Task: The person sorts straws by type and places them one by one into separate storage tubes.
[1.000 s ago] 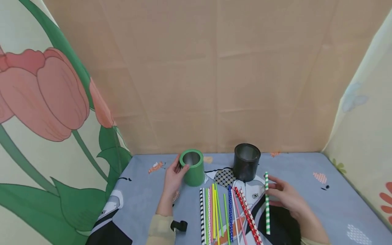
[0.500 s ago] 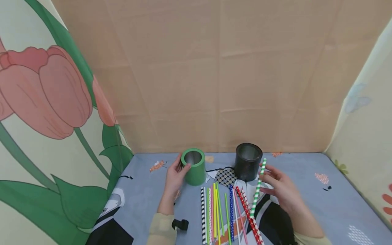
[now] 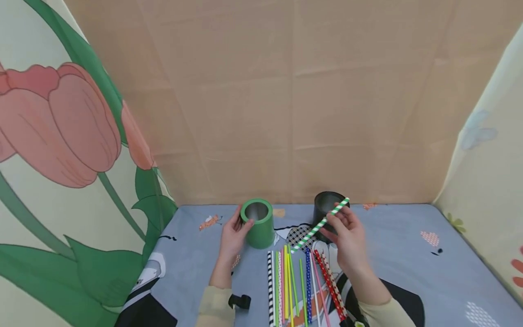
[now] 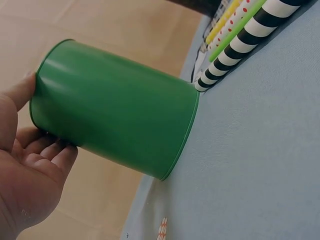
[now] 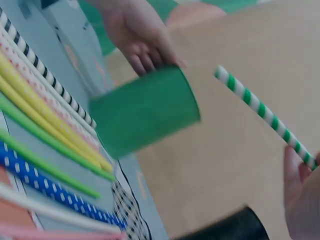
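My left hand (image 3: 234, 236) grips the green cylindrical cup (image 3: 261, 231) at its left side, thumb at the rim and fingers behind. In the left wrist view the cup (image 4: 117, 110) stands on the cloth. Between thumb and fingers, my right hand (image 3: 346, 236) pinches a green-and-white striped straw (image 3: 318, 225), tilted with its lower end to the left. The straw (image 5: 260, 107) is raised off the table, its free end towards the green cup in the right wrist view. Behind the right hand stands a black cup (image 3: 323, 204), partly covered by hand and straw.
A row of straws lies at the front middle: black-striped (image 3: 270, 286), yellow (image 3: 286, 281), green, blue dotted (image 3: 308, 286), white, pink and red dotted (image 3: 327, 281). A patterned blue cloth (image 3: 408, 254) covers the table. A tan sheet (image 3: 286, 113) hangs behind.
My right hand has moved left and slightly away from me, bringing the striped straw over in front of the black cup and tilting it from upright to slanted. The left hand stays on the green cup.
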A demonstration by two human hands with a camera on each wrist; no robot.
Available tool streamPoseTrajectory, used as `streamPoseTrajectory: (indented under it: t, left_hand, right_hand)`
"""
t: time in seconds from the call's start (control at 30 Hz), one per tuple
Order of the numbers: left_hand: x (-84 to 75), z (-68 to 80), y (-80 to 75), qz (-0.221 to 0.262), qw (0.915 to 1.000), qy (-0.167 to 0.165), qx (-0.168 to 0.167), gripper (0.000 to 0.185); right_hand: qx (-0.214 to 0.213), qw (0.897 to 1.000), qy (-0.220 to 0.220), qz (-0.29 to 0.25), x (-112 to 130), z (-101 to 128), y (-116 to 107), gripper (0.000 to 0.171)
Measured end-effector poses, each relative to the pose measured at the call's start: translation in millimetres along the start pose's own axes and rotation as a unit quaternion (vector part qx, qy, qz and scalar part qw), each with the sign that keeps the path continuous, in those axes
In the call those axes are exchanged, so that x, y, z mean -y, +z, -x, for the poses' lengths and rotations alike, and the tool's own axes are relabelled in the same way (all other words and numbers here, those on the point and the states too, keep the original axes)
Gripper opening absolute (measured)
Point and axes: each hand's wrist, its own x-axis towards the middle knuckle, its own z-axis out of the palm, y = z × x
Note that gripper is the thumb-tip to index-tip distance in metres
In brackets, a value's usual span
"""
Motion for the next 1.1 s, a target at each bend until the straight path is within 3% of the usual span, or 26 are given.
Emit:
streamPoseTrajectory:
  t: [0.17,0.3,0.53,0.7,0.87,1.1]
  left_hand:
    - [0.0,1.1,-1.3,0.0,1.0,-0.001,-0.001,0.073]
    - [0.5,2.5,-2.0,0.009,1.0,0.0,-0.001,0.075]
    - [0.5,2.7,-0.7,0.008,0.9999,-0.008,-0.008,0.074]
    - [-2.4,2.0,1.1,0.002,1.0,-0.002,-0.006,0.075]
    - [-3.7,1.1,2.0,0.003,1.0,-0.001,-0.007,0.077]
    - [-3.9,0.2,3.1,-0.004,0.9998,-0.015,-0.015,0.075]
  right_hand:
    - [-0.034,0.995,-0.068,-0.058,-13,-4,32,0.046]
    - [-0.049,0.99,-0.113,-0.074,-21,-8,57,0.041]
    - [-0.03,0.978,-0.169,-0.118,-29,-18,93,0.036]
    - [-0.016,0.977,-0.184,-0.103,-40,-26,108,0.033]
    - [0.0,0.981,-0.187,-0.053,-48,-29,119,0.031]
    - [0.029,0.99,-0.136,0.005,-57,-33,124,0.029]
